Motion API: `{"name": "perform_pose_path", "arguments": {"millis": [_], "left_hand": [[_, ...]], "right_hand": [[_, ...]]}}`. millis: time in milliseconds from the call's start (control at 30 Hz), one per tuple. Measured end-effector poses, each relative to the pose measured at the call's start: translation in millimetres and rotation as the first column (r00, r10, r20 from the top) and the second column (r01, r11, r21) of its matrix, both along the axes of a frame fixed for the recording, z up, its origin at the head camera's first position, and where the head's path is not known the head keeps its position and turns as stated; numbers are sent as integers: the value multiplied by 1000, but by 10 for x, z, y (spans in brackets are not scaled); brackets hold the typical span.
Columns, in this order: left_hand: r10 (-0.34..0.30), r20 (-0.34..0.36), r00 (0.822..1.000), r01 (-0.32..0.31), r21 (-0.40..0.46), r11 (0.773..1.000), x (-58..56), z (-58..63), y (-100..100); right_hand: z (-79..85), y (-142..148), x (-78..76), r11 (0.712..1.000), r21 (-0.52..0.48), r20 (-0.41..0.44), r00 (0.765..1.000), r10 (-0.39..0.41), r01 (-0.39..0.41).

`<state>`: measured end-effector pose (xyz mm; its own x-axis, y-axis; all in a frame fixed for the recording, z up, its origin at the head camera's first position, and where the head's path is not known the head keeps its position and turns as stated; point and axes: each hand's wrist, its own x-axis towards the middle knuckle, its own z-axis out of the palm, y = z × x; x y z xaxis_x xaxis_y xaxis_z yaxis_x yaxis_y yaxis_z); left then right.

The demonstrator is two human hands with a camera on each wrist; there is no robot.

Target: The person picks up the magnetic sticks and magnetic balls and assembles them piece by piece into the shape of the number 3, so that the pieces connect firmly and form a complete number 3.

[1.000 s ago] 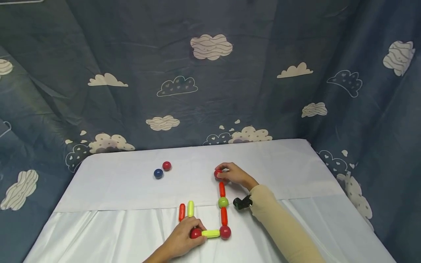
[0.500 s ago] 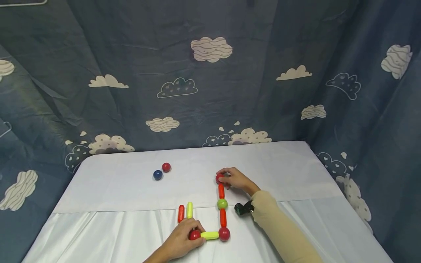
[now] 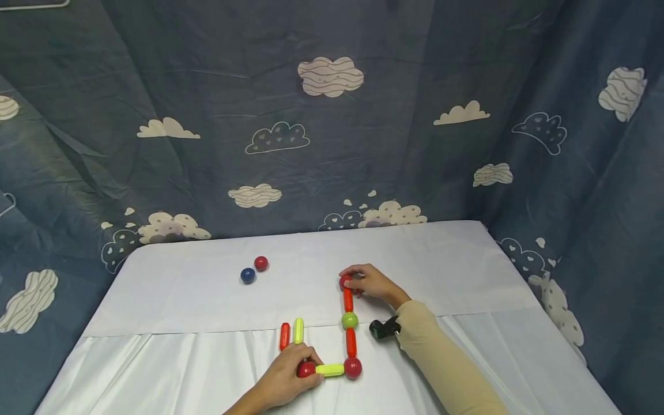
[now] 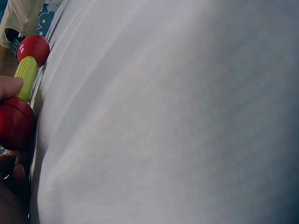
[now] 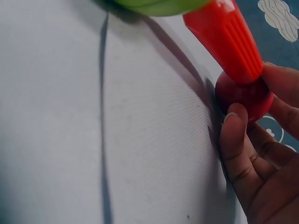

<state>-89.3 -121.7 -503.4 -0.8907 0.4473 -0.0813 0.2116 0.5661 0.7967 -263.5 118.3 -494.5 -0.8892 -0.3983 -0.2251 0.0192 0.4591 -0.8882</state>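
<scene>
My right hand (image 3: 376, 283) pinches a red ball (image 5: 243, 98) between thumb and fingers. That ball touches the far end of a red rod (image 3: 348, 300), whose near end meets a green ball (image 3: 350, 320). A second red rod (image 3: 351, 342) runs from the green ball down to a red corner ball (image 3: 353, 368). From this corner a yellow-green rod (image 3: 330, 370) leads left to another red ball (image 4: 16, 123). Around that left ball my left hand (image 3: 290, 372) curls, its thumb lying against the yellow-green rod. Together the pieces form an L on the white cloth.
Just beyond my left hand lie a loose red rod (image 3: 285, 336) and a loose yellow-green rod (image 3: 298, 331). Farther back are a blue ball (image 3: 248, 275) and a red ball (image 3: 261, 263). A cloud-patterned curtain (image 3: 290, 167) hangs behind the white-covered table (image 3: 415, 253).
My right hand has brought its red ball slightly nearer, closing the gap to the end of the far red rod. The left hand keeps its hold.
</scene>
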Motion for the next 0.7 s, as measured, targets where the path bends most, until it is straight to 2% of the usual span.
{"name": "perform_pose_path", "arguments": {"millis": [267, 700], "left_hand": [[-5, 1, 1000, 5, 5, 1000, 2, 4, -1], [-3, -9, 1000, 3, -3, 1000, 1, -5, -4]], "right_hand": [[14, -3, 22, 1000, -4, 18, 1000, -25, 25], [-15, 18, 14, 999, -42, 8, 1000, -15, 15]]}}
